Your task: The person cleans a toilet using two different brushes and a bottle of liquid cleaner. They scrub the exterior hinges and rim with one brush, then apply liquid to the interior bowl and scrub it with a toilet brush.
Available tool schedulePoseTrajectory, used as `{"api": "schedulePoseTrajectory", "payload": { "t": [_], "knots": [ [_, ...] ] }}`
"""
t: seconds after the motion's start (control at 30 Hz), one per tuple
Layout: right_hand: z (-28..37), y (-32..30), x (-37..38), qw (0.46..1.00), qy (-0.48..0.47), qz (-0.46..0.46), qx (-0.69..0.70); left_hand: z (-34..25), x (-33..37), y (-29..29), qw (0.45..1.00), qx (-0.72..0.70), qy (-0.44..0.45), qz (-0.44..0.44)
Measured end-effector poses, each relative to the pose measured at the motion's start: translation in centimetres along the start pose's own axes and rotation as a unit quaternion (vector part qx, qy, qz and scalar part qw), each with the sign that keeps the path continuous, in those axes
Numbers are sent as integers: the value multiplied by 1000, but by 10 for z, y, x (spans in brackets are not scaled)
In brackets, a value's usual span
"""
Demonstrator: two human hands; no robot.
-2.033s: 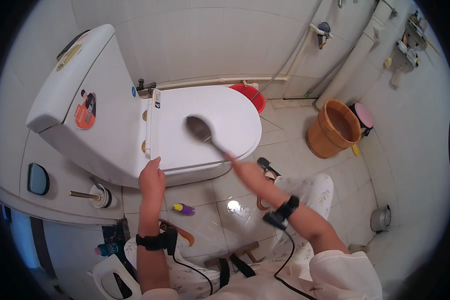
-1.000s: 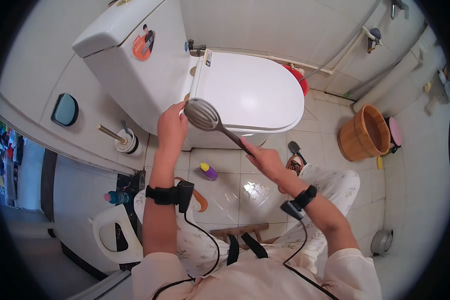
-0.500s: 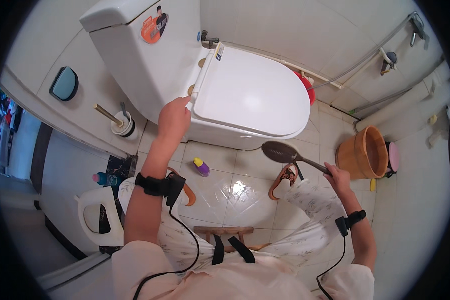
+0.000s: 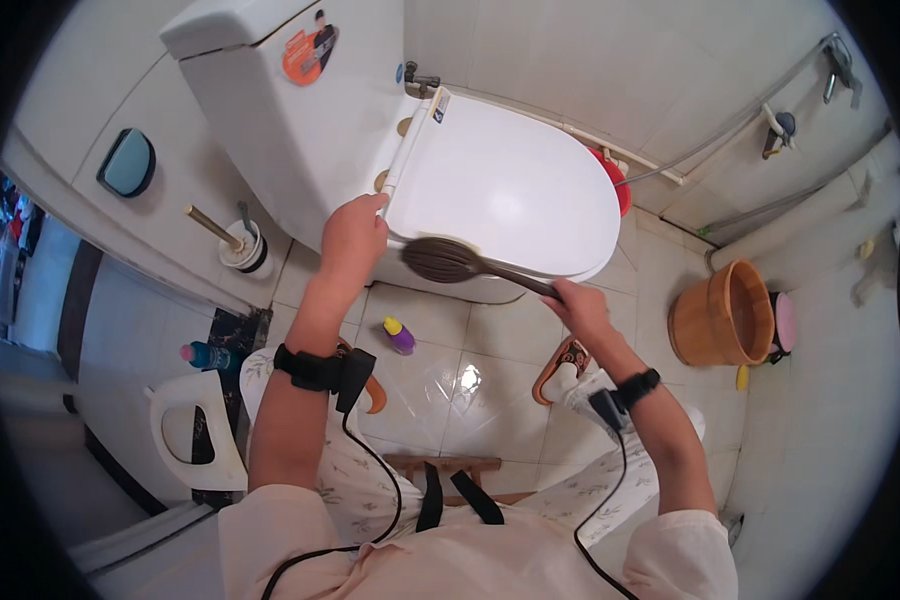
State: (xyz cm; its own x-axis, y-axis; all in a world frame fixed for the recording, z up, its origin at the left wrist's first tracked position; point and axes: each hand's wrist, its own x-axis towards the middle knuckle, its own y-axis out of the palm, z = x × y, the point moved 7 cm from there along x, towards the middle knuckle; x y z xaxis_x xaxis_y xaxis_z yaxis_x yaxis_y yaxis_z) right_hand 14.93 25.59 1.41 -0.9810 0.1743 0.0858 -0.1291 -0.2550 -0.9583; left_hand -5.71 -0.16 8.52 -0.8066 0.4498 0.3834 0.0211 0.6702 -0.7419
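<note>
Wearing a pale-pink short-sleeved top (image 4: 440,565), white leaf-print trousers (image 4: 570,495), orange-brown patterned slippers (image 4: 572,353). Black wrist straps (image 4: 302,368) are carrying boxy black modules (image 4: 356,380), trailing thin black cables (image 4: 398,490).

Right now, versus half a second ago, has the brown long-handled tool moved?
Yes: against the toilet lid, the brown long-handled tool has moved left, from near the lid's rounded front end toward its hinge end.

Bottle (image 4: 400,336), bucket (image 4: 712,320) on tiled floor (image 4: 505,338)

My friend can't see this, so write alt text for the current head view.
A right hand holds a dark paddle-like tool by a closed toilet lid, left hand at its hinge end. A purple bottle is on the tiled floor.
</note>
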Motion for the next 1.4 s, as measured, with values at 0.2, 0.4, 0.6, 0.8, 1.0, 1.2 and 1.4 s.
{"api": "schedulePoseTrajectory", "payload": {
  "t": [0.2, 0.4, 0.6, 0.8, 1.0, 1.2, 1.4],
  "knots": [
    [-99, -54, -127, 988, 124, -16, -87, 9, -11, -13, 1000, 17, 3, -5],
    [-72, -32, -82, 994, 76, -38, -65, 11, -13, -9, 999, 41, -16, 24],
    [50, 3, 24, 999, 2, -35, 31, 14, -18, -12, 999, 31, -16, 11],
    [-35, -23, -42, 999, 52, -15, 2, 3, -18, -23, 1000, 1, 8, -14],
    [-66, -42, -86, 993, 111, 31, 19, 8, -19, -32, 1000, 21, -5, -5],
    [36, 16, 9, 995, 8, 7, 94, 5, -16, -11, 1000, 14, 6, -8],
    [-20, 15, -55, 992, 76, -31, 96, -1, -16, -7, 1000, -1, -1, 3]
  ]
}}
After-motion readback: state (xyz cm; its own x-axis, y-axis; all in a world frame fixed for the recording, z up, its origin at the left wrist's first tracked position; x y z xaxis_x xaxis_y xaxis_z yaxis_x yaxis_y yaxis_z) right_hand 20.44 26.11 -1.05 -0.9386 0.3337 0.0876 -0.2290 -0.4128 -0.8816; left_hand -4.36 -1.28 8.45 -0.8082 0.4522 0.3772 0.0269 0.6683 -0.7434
